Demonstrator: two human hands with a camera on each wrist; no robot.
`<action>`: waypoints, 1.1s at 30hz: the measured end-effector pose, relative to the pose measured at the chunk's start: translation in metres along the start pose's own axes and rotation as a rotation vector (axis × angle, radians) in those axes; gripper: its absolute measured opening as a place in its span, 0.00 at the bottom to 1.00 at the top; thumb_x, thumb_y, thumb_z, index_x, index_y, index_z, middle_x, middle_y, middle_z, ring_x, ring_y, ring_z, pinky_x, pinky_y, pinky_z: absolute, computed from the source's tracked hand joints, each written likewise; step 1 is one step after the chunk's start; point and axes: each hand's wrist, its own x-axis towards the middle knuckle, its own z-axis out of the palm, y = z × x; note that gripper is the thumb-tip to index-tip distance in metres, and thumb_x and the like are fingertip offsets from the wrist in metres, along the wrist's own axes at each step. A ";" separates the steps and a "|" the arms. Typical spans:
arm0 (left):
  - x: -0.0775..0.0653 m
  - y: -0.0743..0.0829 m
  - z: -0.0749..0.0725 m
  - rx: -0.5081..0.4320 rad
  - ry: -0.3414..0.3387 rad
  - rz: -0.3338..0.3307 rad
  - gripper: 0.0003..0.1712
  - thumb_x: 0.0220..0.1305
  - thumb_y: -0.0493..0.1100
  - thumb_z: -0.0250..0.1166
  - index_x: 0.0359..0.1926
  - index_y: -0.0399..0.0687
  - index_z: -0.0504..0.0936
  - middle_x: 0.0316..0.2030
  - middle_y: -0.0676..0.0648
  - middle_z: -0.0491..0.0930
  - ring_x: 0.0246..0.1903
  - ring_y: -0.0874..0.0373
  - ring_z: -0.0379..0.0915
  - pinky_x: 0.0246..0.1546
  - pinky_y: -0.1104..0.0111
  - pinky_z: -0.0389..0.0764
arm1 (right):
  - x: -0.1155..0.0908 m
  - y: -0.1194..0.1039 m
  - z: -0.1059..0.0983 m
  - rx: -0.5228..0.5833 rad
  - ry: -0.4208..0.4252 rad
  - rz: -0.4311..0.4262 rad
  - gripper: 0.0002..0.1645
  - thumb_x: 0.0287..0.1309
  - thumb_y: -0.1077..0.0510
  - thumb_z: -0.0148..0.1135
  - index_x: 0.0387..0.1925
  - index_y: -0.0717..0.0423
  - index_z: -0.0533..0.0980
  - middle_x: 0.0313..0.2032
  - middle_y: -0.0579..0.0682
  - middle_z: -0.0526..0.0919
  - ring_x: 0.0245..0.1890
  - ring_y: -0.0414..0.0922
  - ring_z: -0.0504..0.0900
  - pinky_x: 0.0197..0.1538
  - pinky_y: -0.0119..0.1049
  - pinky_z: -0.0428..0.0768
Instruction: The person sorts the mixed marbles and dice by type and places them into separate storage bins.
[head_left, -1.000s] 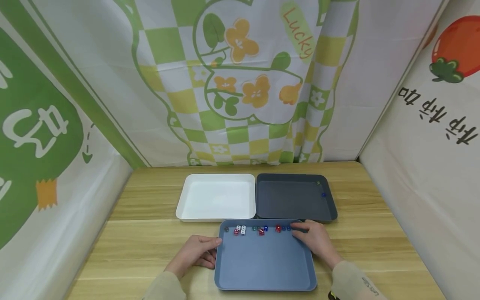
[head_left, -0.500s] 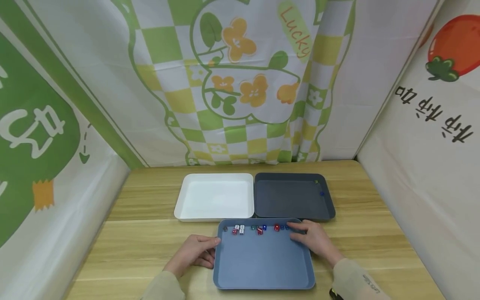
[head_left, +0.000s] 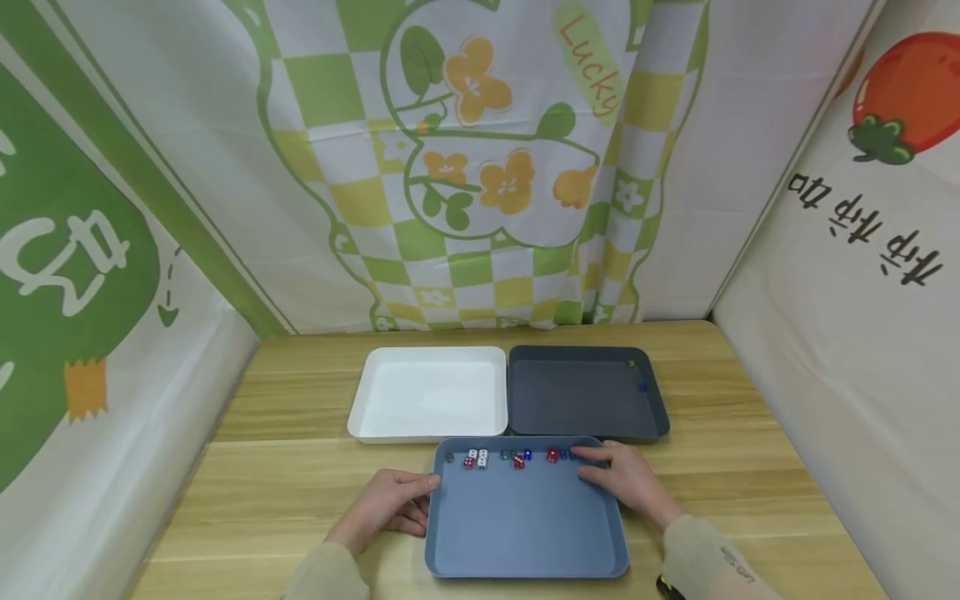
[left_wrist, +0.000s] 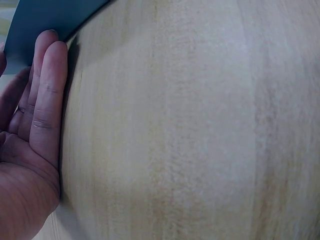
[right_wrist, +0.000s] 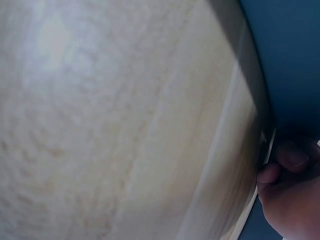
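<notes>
A blue-grey tray [head_left: 527, 525] lies nearest the person, with a row of small dice along its far side. My left hand [head_left: 390, 508] holds its left rim, thumb at the edge and the other fingers against the outer wall; the left wrist view shows those fingers [left_wrist: 52, 95] fairly straight. Over the far right corner reaches my right hand [head_left: 626, 479], its index tip beside or touching a blue die [head_left: 572, 453], thumb apart below. Close by are another blue die [head_left: 563, 454] and a red die [head_left: 552, 455]. The right wrist view hides the fingertips' contact.
Behind stand a white tray [head_left: 429, 396] and a dark grey tray [head_left: 581, 396], side by side. A green die [head_left: 632, 363] and a blue die lie in the dark one. Farther left in the blue-grey tray are white dice [head_left: 482, 458] and red ones. Printed cloth surrounds the wooden table [head_left: 285, 433].
The whole head view has shifted slightly leftward. Relative to the trays and dice, both hands stay where they were, and no die has visibly moved.
</notes>
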 end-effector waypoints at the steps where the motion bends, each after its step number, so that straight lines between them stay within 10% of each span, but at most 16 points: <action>1: 0.000 0.000 0.000 -0.002 -0.001 0.000 0.28 0.67 0.58 0.68 0.44 0.34 0.88 0.25 0.45 0.84 0.21 0.59 0.82 0.30 0.61 0.89 | 0.000 0.000 0.001 -0.001 0.003 -0.001 0.20 0.58 0.52 0.75 0.53 0.43 0.87 0.30 0.43 0.78 0.30 0.43 0.68 0.33 0.35 0.67; 33: 0.000 -0.001 0.000 0.002 -0.005 0.008 0.28 0.69 0.58 0.67 0.41 0.32 0.87 0.25 0.44 0.84 0.22 0.58 0.83 0.31 0.61 0.89 | -0.006 -0.009 0.013 -0.116 0.229 -0.068 0.16 0.55 0.55 0.77 0.46 0.50 0.89 0.25 0.45 0.63 0.25 0.42 0.61 0.25 0.33 0.62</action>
